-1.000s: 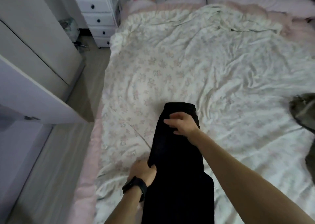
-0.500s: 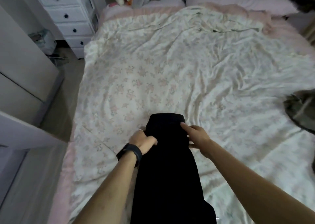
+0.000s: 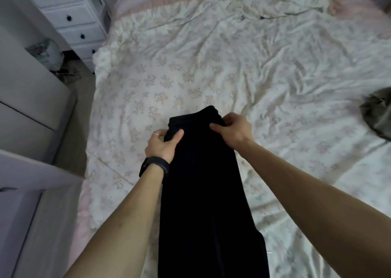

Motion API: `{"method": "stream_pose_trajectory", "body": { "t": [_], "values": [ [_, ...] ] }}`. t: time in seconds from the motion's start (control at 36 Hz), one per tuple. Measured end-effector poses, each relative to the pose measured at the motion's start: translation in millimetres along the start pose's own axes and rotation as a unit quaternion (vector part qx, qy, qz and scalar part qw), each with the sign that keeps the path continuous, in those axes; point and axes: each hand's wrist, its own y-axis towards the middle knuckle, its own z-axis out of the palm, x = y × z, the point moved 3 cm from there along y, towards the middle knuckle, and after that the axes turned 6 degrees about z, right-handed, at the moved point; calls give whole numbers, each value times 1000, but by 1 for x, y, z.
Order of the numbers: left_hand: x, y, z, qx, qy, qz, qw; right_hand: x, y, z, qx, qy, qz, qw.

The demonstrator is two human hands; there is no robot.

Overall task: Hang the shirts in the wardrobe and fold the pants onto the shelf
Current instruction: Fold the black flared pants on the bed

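Black pants (image 3: 203, 193) lie lengthwise on the bed, folded into one long narrow strip that runs from the bottom edge of the view up to the middle. My left hand (image 3: 164, 143) grips the strip's far left corner, thumb on top and fingers underneath. At the far right corner my right hand (image 3: 233, 130) pinches the cloth. The far end of the pants is raised slightly off the cover. A grey-green garment (image 3: 378, 116) lies crumpled at the right edge of the bed, partly out of view.
The bed carries a rumpled white floral cover (image 3: 232, 66). A white drawer chest (image 3: 69, 17) stands at the upper left. Light wardrobe panels (image 3: 25, 99) and an open door (image 3: 27, 184) line the left side, with a narrow strip of floor between them and the bed.
My left hand slid from the pants' near left edge up to the far left corner. My right hand shifted from flat on top to pinching the far right corner. The view moved closer.
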Motion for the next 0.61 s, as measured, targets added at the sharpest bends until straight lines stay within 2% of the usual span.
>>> {"method": "stream_pose_trajectory", "body": {
  "t": [0.08, 0.14, 0.19, 0.28, 0.36, 0.42, 0.47, 0.56, 0.61],
  "values": [
    [27, -4, -2, 6, 82, -22, 996, -17, -4, 13, 47, -78, 7, 996],
    [36, -8, -1, 10, 70, -47, 996, -38, -15, 15, 68, -52, 37, 996],
    [33, -15, 2, 7, 50, -38, 998, -64, -34, 4, 56, 7, 69, 996],
    [27, -52, 4, -36, 118, 52, 991, -112, -86, -24, 8, 89, 100, 991],
    [21, -117, 8, -62, 233, 218, 945, -158, -156, -47, -34, 125, 153, 980],
    [23, -155, 16, -24, 263, 301, 916, -183, -195, -53, -32, 112, 197, 974],
    [30, -185, 28, 51, 304, 327, 894, -201, -223, -53, -7, 106, 247, 963],
    [46, -206, 38, 140, 361, 269, 882, -207, -240, -43, 37, 174, 322, 930],
    [58, -209, 38, 169, 379, 216, 884, -199, -239, -39, 47, 201, 331, 921]
  ]
}}
